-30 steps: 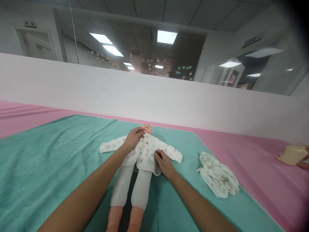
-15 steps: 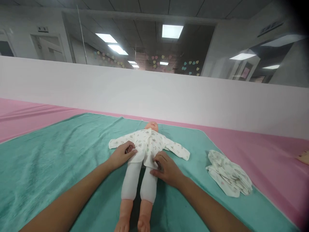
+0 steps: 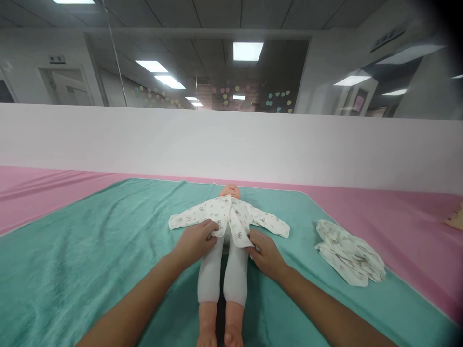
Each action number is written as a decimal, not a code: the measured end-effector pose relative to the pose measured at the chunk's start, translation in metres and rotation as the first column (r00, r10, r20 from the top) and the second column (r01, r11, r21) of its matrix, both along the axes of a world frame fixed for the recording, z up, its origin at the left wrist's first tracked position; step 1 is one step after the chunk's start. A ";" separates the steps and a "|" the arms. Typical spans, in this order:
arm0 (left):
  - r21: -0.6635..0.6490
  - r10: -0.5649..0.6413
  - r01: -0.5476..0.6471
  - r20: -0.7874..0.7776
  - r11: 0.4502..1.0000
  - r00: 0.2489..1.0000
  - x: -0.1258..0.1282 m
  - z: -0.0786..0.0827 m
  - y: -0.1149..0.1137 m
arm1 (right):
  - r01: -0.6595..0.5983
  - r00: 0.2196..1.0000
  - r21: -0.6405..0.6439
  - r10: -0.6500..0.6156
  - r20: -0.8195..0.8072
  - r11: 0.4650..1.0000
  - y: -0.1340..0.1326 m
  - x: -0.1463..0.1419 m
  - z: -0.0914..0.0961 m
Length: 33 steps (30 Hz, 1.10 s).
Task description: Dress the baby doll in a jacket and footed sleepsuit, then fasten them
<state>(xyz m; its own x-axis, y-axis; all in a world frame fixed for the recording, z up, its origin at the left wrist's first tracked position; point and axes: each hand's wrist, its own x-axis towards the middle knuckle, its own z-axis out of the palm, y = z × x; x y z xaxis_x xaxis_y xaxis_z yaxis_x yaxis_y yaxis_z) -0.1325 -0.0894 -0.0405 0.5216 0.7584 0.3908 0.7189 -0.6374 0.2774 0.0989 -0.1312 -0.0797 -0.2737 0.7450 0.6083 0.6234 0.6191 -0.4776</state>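
A baby doll (image 3: 224, 272) lies on its back on a teal towel (image 3: 90, 250), head away from me, with white legs and bare feet. It wears a white printed jacket (image 3: 231, 217) with the sleeves spread out to both sides. My left hand (image 3: 195, 241) rests on the jacket's lower left hem, fingers curled and pinching the cloth. My right hand (image 3: 265, 253) grips the lower right hem at the doll's hip, fingers closed on the fabric.
A crumpled white printed garment (image 3: 349, 253) lies on the towel to the right. Pink sheeting (image 3: 398, 217) surrounds the towel. A white low wall (image 3: 231, 144) runs behind, with glass above it. A tan object (image 3: 456, 217) shows at the far right edge.
My left hand has come down from the doll's chest to the jacket's lower left hem. My right hand stayed at the right hem. The view shifted, showing the doll's feet.
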 end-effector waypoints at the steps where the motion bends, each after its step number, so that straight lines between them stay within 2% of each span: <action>1: 0.046 -0.001 0.000 0.011 0.999 1.000 0.000 -0.001 0.000 | 0.006 0.999 0.014 -0.005 -0.039 1.000 -0.001 0.000 0.001; 6: 0.235 0.011 -0.068 0.238 0.970 0.971 -0.003 -0.002 -0.007 | 0.063 0.981 0.071 -0.049 -0.187 0.995 -0.008 0.003 0.002; 8: 0.264 -0.045 -0.011 0.204 0.964 0.978 0.000 -0.004 -0.010 | 0.075 0.983 0.082 -0.060 -0.172 0.994 -0.009 0.003 0.001; 11: 0.256 -0.176 0.157 0.051 0.954 0.983 0.009 -0.009 -0.013 | 0.073 0.992 0.098 -0.062 -0.114 0.993 -0.009 0.000 -0.002; 13: 0.239 -0.197 0.186 0.024 0.953 0.980 0.015 -0.011 -0.014 | 0.066 0.996 0.123 -0.057 -0.075 0.990 -0.008 -0.002 -0.003; 18: 0.188 -0.113 0.090 0.110 0.978 0.987 0.017 -0.008 -0.009 | -0.021 0.997 0.143 0.010 0.072 0.989 -0.008 -0.005 0.001; 23: 0.167 -0.129 0.107 0.127 0.980 0.983 0.004 -0.009 0.001 | -0.078 0.990 0.113 0.063 0.128 0.991 -0.007 -0.003 0.001; 26: 0.267 -0.113 0.066 0.163 0.962 0.980 0.000 -0.012 0.005 | -0.108 0.988 0.163 0.086 0.131 0.981 -0.007 -0.001 -0.001; 29: 0.393 -0.111 0.018 0.215 0.919 0.970 0.006 -0.012 0.000 | -0.099 0.992 0.183 0.083 0.090 0.978 -0.007 0.000 -0.001; 33: 0.400 -0.172 0.081 0.197 0.913 0.965 0.021 -0.010 -0.015 | -0.054 0.998 0.139 0.053 0.016 0.989 -0.006 0.001 0.000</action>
<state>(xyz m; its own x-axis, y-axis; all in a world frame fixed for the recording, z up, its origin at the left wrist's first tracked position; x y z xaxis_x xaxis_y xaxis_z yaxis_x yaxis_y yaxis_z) -0.1120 -0.1044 -0.0508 0.4679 0.4577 0.7560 0.5734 -0.8082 0.1344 0.0996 -0.1373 -0.0792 -0.3190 0.6375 0.7013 0.5930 0.7115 -0.3771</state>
